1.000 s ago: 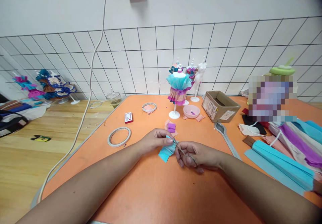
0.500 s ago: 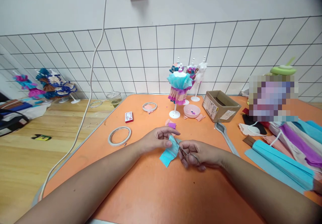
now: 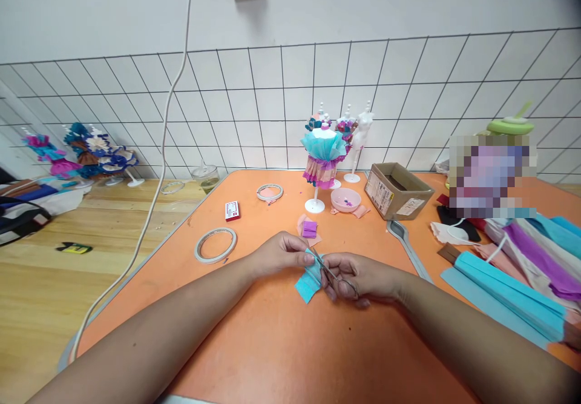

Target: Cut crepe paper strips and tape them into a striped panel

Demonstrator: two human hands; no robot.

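Between thumb and fingers, my left hand (image 3: 285, 254) pinches a small piece of turquoise crepe paper (image 3: 309, 286) above the orange table. My right hand (image 3: 356, 275) grips a pair of metal scissors (image 3: 333, 274), whose blades lie across the paper's upper right side. A folded purple paper piece (image 3: 309, 229) rests on a peach scrap just beyond my left fingers. Behind them a small mannequin (image 3: 324, 155) stands upright in a turquoise, peach and purple paper dress. The fingertips under the paper are partly hidden.
At the back stand a pink bowl (image 3: 345, 200) and a cardboard box (image 3: 398, 191). Tape rolls (image 3: 216, 245) and a small red-white box (image 3: 232, 211) lie left. Crepe paper sheets (image 3: 508, 298) cover the right side. A white cable (image 3: 164, 149) hangs down at left.
My left hand has drawn its fingers in, and the turquoise paper has shifted slightly right against the scissors. More of the purple piece now shows. My right hand has barely moved.
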